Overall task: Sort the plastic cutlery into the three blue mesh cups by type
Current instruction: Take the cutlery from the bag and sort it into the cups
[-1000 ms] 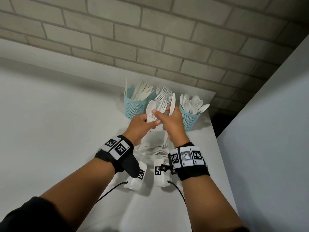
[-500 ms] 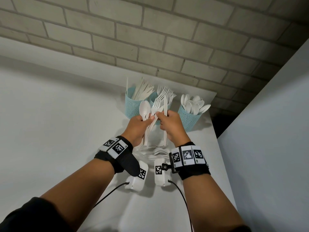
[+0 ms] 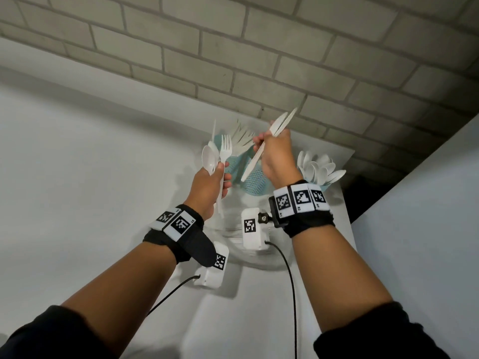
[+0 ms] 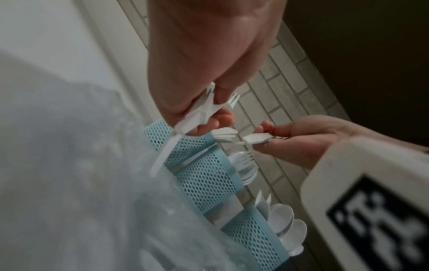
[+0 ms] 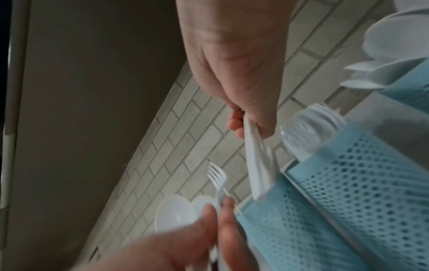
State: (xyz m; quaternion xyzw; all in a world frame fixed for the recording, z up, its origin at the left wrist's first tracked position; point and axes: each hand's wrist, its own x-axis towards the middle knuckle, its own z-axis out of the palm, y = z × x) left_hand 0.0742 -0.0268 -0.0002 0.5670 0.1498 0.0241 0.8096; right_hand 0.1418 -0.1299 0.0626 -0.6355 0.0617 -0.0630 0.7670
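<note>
My left hand [image 3: 215,177] grips a white spoon [image 3: 209,159] and a fork [image 3: 225,149], heads upright, left of the cups. My right hand [image 3: 272,146] is raised over the cups and holds white knives [image 3: 281,124] at a slant, their lower ends [image 3: 245,177] just in front of the middle blue mesh cup [image 3: 255,183]. The left cup [image 3: 231,164] holds knives, and the right cup [image 3: 326,188] holds spoons [image 3: 320,168]. The right wrist view shows the knives [image 5: 257,161] touching a cup rim [image 5: 287,170] and the fork [image 5: 218,180] in my left hand [image 5: 185,247].
The cups stand at the back of a white table [image 3: 116,203] against a brick wall [image 3: 259,60]. A grey panel [image 3: 414,229] rises along the table's right edge. Blurred translucent plastic [image 4: 81,183] lies in front of the cups.
The hands have parted. My right hand rose toward the cups with the knives, tilting them. My left hand drew left, keeping the spoon and fork.
</note>
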